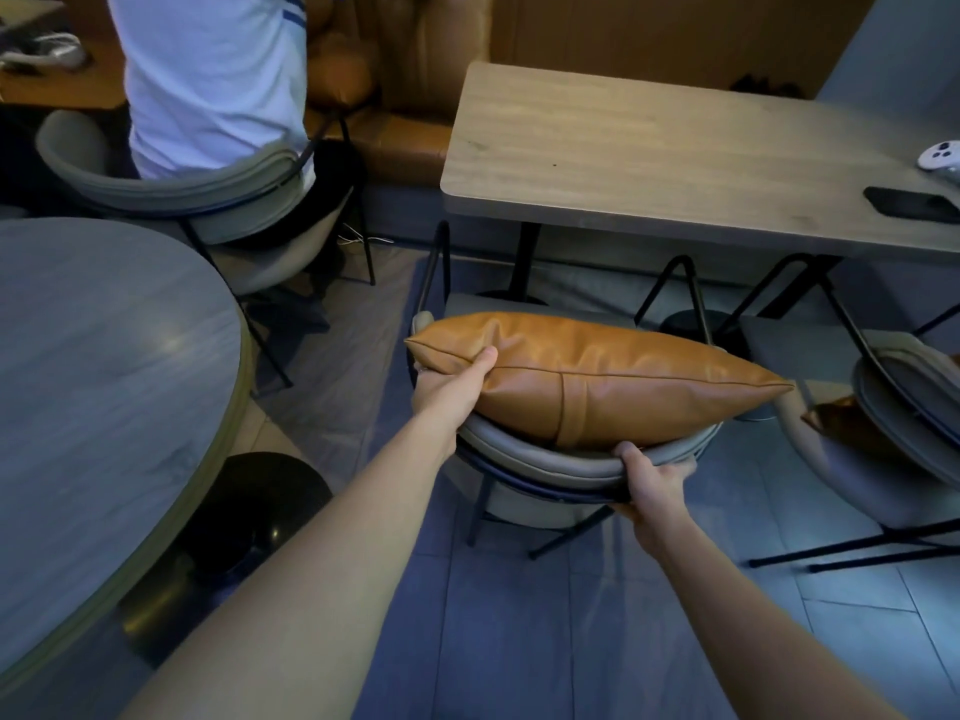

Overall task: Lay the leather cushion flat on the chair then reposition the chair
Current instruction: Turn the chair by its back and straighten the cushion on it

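Observation:
A tan leather cushion [597, 379] rests across the curved grey backrest of a chair [545, 462] in the middle of the view, hiding the seat. My left hand [454, 387] grips the cushion's left end, thumb on top. My right hand [654, 478] is closed on the backrest's top edge at its right side, thumb over the rim. The chair has thin black metal legs and stands just in front of the rectangular wooden table [649, 148].
A round grey table [93, 397] on a black base fills the left. A seated person in a white shirt [208, 80] occupies another grey chair [171, 194] behind it. A third chair [904, 433] stands at right. A phone [909, 202] and a white controller [940, 155] lie on the wooden table.

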